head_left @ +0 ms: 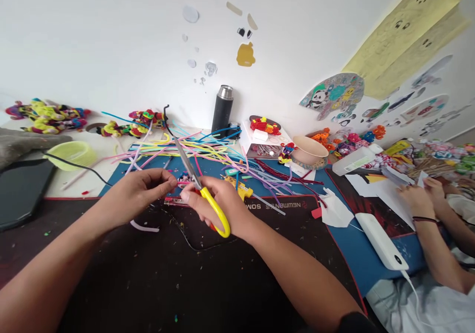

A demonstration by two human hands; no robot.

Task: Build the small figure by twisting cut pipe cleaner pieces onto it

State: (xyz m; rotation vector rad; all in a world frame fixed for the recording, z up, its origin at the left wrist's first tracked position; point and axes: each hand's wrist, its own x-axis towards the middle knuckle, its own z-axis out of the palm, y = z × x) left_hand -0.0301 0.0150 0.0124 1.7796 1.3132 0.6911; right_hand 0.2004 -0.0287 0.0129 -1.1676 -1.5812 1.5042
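My left hand [143, 192] is closed in a pinch, and a short pink-red stem shows at its fingertips, stretching toward the other hand. Yellow-handled scissors [216, 213] rest in my right hand [218, 202], their blades pointing up and away to the left. The thumb and fingers of my right hand also meet near the end of the pink-red stem. A black bent stem [166, 115] stands at the tips of the blades. Behind both hands lies a loose pile of coloured fuzzy stems [185, 147]. A lavender stem [144, 228] lies on the black mat [156, 278] below my left hand.
A black thermos [222, 110] stands by the wall. To its right are a white box [265, 145] and a beige bowl [309, 149]. A green bowl [70, 155] sits left. At right, another person's hands [421, 197] hold paper near a white device [382, 241].
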